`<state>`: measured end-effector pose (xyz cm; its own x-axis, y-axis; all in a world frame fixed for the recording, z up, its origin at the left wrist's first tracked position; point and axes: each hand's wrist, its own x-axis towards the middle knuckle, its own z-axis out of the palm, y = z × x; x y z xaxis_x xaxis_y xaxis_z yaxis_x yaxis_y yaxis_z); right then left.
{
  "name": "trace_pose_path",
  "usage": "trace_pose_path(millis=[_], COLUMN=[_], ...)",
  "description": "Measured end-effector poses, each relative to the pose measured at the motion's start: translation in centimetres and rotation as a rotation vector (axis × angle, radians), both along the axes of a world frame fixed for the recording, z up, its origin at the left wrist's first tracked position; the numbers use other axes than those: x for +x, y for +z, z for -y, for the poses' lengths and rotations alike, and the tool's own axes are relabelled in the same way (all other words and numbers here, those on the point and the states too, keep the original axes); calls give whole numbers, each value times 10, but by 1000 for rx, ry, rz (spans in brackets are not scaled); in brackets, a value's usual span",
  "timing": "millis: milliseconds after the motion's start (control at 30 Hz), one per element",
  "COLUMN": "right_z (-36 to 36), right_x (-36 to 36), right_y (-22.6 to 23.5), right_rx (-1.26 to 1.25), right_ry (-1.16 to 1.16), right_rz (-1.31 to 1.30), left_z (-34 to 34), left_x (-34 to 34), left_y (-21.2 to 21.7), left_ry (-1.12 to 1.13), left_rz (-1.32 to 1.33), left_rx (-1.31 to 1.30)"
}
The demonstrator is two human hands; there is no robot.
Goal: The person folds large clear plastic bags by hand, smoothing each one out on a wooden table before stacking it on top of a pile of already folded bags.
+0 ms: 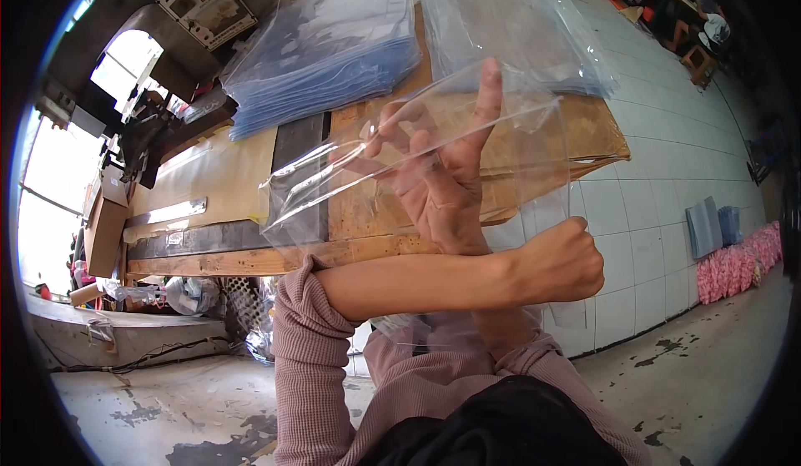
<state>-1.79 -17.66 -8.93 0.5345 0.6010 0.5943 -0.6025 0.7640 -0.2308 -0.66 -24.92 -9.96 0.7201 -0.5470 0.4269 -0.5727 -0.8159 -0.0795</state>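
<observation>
Black cloth [492,424] closest to us, bottom edge. Left to right: metal strip [171,211] on the wooden table [367,247]; stack of clear plastic sheets [325,61]; one loose clear sheet [355,195] over the table's near edge, our right hand [446,182] behind it, fingers spread, one pointing up; second stack [509,28]; our left hand [561,261], forearm crossed over, fisted. Can't tell if it grips plastic. Pink bundle [738,264] far right on floor.
</observation>
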Motion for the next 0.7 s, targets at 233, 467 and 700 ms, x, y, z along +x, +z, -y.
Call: trace_pose_path(millis=[233, 467, 700], right_z=[4, 6, 4], right_x=[0, 13, 14], right_y=[-3, -8, -9], right_rx=[-116, -358, -490], right_ry=[-79, -71, -136], right_rz=[96, 247, 212], left_z=[-2, -3, -5], left_x=[-1, 5, 5], left_y=[1, -4, -1], left_ry=[-2, -39, -75], left_rz=[16, -6, -29], left_rx=[-29, -61, -52])
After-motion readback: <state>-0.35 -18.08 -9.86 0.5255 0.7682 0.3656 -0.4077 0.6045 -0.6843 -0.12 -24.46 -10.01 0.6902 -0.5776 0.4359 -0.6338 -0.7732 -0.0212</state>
